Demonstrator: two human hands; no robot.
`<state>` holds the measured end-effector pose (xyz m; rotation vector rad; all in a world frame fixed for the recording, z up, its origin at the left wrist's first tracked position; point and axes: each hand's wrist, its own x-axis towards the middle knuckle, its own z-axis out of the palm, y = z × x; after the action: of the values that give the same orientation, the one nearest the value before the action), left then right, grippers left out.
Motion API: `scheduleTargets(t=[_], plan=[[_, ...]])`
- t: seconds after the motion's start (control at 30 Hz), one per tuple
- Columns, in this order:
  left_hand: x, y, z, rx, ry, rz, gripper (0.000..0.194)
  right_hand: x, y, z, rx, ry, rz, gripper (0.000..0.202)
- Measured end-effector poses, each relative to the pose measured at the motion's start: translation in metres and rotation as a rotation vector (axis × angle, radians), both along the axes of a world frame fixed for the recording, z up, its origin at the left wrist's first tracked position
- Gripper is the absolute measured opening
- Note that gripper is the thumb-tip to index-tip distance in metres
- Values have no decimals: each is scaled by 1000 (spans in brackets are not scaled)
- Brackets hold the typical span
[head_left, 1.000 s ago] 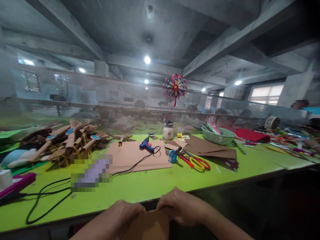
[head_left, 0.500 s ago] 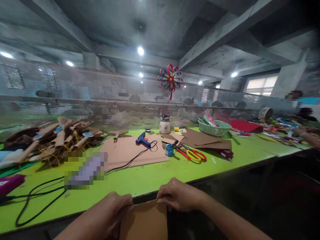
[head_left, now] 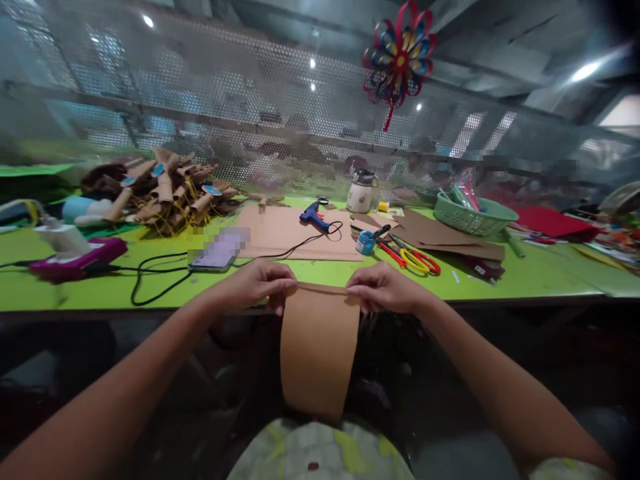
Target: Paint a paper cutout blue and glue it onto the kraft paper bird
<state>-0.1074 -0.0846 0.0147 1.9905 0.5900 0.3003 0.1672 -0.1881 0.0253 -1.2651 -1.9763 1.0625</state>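
Note:
A strip of brown kraft paper (head_left: pixel 320 350) hangs between my hands in front of the table's near edge, its lower end curving toward my body. Its top edge shows a narrow fold or roll. My left hand (head_left: pixel 263 285) pinches the upper left corner between thumb and fingers. At the upper right corner, my right hand (head_left: pixel 383 287) pinches the same edge. Beyond them on the green table (head_left: pixel 260 272) lie larger brown sheets (head_left: pixel 280 233), with a blue glue gun (head_left: pixel 316 217) on top.
Scissors (head_left: pixel 417 261) lie beside a small blue jar (head_left: pixel 366 243). A phone (head_left: pixel 220 250) and a purple power strip (head_left: pixel 80 259) with black cables are at left, before a pile of paper rolls (head_left: pixel 167 190). A green basket (head_left: pixel 475 215) stands at right.
The view has tilted down, so more of the paper and my lap now show. My hands still pinch the paper's top edge, where a narrow fold now shows.

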Motion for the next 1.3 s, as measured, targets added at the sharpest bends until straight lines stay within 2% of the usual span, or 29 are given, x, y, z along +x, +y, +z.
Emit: scheduleTargets(t=[0.17, 0.27, 0.37, 0.47, 0.53, 0.6, 0.67, 0.77, 0.87, 0.9, 0.97, 1.0, 1.07, 1.17, 1.23, 1.3], plan=[[-2, -4, 1, 87, -122, 15, 31, 0, 2, 9, -58, 63, 26, 30], [-1, -8, -1, 78, -208, 32, 31, 3, -1, 13, -54, 149, 45, 36], [-1, -11, -5, 13, -294, 50, 28, 8, -7, 14, 3, 282, 66, 40], [4, -12, -7, -44, -375, 40, 25, 5, -11, 15, 108, 300, 119, 46], [13, -14, -6, -88, -412, -9, 25, -3, -13, 22, 221, 228, 196, 47], [28, -18, -7, -151, -433, -75, 27, -14, -15, 32, 372, 121, 262, 32], [48, -26, -12, -212, -453, -108, 31, -24, -18, 44, 510, 57, 260, 19], [79, -40, -27, -327, -523, -50, 36, -31, -20, 54, 593, -10, 201, 7], [95, -45, -41, -481, -573, -10, 42, -25, -17, 47, 572, -124, 158, 8], [94, -43, -44, -502, -577, 19, 44, -21, -14, 41, 556, -161, 139, 9], [85, -33, -42, -514, -559, 156, 44, -12, -3, 28, 527, -219, 95, 11], [79, -27, -38, -469, -517, 225, 43, -7, 5, 20, 511, -237, 56, 12], [66, -13, -26, -263, -406, 309, 43, 0, 23, 8, 450, -265, 1, 13], [59, 3, -10, 178, -119, 283, 39, 3, 55, -4, 353, -272, -80, 12], [62, 11, -5, 440, -11, 294, 30, 1, 76, -8, 314, -273, -99, 13], [67, 18, -7, 579, 40, 321, 25, -3, 91, -9, 300, -273, -98, 14]])
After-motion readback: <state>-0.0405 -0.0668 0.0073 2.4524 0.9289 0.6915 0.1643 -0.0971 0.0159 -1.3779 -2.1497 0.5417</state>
